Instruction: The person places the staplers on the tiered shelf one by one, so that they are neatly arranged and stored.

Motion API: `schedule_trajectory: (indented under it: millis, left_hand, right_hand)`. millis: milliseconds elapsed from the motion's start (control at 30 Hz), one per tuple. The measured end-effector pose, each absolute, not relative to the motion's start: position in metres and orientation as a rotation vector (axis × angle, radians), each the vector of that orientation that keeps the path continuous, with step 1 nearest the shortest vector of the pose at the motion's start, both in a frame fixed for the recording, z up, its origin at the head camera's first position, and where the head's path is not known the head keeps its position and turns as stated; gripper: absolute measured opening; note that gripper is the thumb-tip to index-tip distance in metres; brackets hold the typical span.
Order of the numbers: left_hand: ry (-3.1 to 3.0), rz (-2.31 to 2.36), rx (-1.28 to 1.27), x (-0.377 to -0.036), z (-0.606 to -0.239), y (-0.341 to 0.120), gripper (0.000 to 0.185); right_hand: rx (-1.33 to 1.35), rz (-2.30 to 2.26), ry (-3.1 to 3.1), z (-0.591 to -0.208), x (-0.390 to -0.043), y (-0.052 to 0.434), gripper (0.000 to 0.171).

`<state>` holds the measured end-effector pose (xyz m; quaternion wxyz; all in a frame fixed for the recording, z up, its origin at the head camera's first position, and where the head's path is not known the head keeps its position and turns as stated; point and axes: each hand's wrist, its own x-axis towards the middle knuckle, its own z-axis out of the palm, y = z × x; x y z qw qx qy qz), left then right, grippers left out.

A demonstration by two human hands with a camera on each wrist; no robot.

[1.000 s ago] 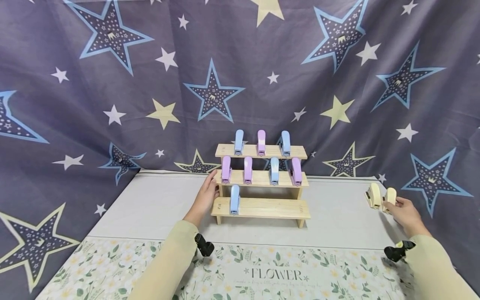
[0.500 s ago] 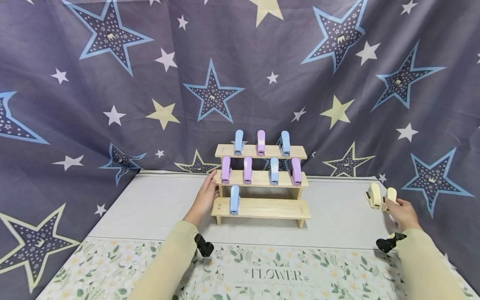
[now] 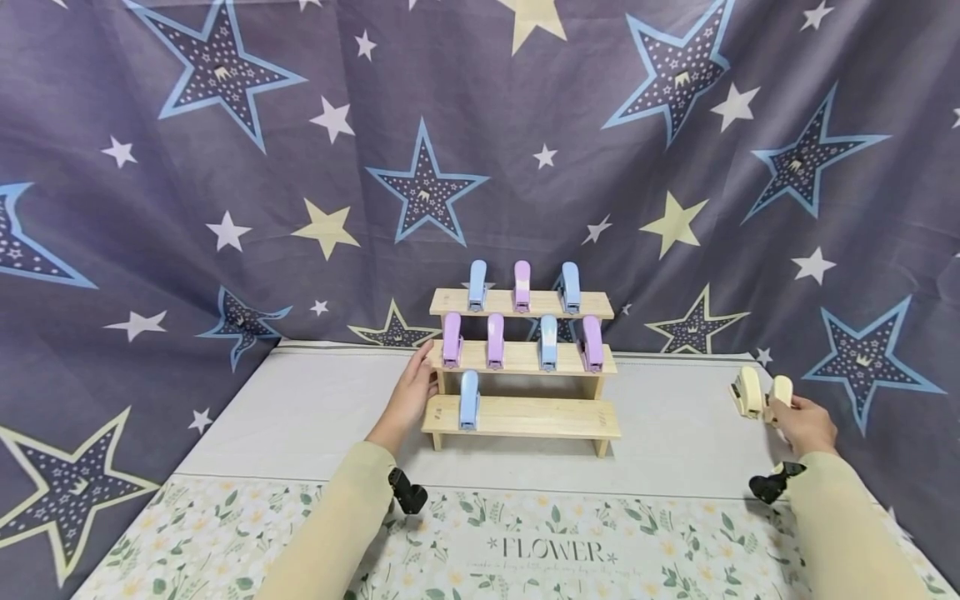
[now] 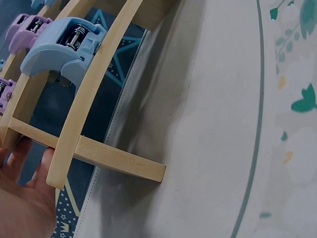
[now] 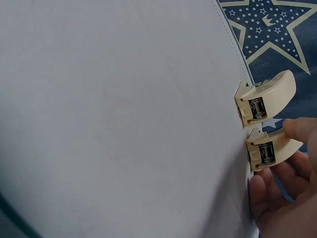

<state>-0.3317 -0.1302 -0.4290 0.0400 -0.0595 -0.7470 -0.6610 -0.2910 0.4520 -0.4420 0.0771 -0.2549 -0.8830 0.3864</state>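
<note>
Wooden stepped rack point(image 3: 525, 415) stands mid-counter, the left hand point(image 3: 411, 398) resting spread against its left end; far right, the right hand point(image 3: 804, 423) pinches the nearer cream stapler point(image 3: 781, 390). Wrist views: fingers point(image 5: 277, 191) curl round that cream stapler point(image 5: 270, 151) at the cloth's edge; its twin point(image 5: 262, 101) sits just beside, so a careless lift could knock it off.

My left hand point(image 3: 411, 398) lies flat, fingers straight, while my right hand point(image 3: 806, 423) curls its fingers point(image 5: 270, 197) in a pinch.
</note>
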Motion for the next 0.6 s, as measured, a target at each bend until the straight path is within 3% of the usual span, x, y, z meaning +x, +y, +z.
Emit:
schedule_trajectory:
  millis: [600]
  left_hand:
    - [-2.278,-2.073,-0.214,-0.3278,-0.4224,-0.1304,0.05]
  right_hand:
    - [-0.716,1.215,-2.673,-0.4416,-0.2896,0.4538,0.064]
